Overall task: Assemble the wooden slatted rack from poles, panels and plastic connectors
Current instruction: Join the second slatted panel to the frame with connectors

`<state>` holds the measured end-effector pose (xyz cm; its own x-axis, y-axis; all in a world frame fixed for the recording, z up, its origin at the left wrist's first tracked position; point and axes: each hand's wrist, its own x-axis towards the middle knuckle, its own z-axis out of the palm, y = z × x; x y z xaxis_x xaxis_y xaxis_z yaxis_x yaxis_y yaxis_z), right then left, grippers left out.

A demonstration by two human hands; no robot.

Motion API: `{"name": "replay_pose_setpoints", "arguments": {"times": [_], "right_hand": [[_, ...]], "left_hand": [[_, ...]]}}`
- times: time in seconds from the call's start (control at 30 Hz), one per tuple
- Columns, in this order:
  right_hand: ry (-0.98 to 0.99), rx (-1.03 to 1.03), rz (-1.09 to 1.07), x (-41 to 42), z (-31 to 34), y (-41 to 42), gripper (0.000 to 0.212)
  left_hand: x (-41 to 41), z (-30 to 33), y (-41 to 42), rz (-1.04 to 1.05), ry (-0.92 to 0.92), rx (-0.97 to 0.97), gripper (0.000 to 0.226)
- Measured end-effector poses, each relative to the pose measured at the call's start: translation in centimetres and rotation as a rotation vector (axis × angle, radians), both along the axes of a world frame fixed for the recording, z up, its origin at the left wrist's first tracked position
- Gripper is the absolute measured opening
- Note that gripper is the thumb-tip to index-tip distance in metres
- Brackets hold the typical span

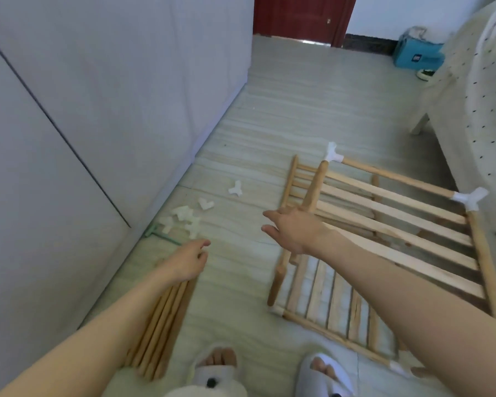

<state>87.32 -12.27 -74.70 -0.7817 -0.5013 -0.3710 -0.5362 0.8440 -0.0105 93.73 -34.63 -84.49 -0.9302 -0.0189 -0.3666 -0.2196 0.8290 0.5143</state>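
Two empty hands, loose poles, connectors, slatted rack

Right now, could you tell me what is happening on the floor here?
A person is putting together a wooden slatted rack on the floor. It is partly built, with white plastic connectors on some corners. Both hands are empty: the right hand reaches out open above a pole of the rack, and the left hand hangs loosely curled over a bundle of loose poles. Spare connectors lie by the wall.

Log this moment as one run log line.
left hand open above poles | right hand open, reaching toward connectors | rack partly assembled
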Motion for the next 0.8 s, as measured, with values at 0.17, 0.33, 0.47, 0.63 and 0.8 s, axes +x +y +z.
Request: {"name": "replay_pose_setpoints", "arguments": {"times": [0.17,0.33,0.47,0.63,0.8], "right_hand": [[-0.008,0.187,0.044,-4.4,-4.0,-3.1,0.043],[-0.087,0.141,-0.004,-7.7,-6.7,-4.7,0.043],[-0.133,0.102,-0.053,-8.6,-7.4,-4.4,0.046],[-0.086,0.047,-0.041,-8.3,-6.8,-3.6,0.046],[-0.036,-0.181,-0.067,-6.8,-4.1,-2.9,0.04]], "left_hand": [[-2.7,-7.2,-2.2,0.16,-0.062,-0.099,0.046],[-7.5,-10.5,-4.1,0.192,-0.044,-0.168,0.066],[-10.9,-12.8,-4.9,0.146,-0.003,-0.268,0.064],[-11.9,-14.7,-4.4,0.1,0.021,-0.233,0.034],[-11.2,-11.9,-1.6,0.247,0.21,0.03,0.024]]}}
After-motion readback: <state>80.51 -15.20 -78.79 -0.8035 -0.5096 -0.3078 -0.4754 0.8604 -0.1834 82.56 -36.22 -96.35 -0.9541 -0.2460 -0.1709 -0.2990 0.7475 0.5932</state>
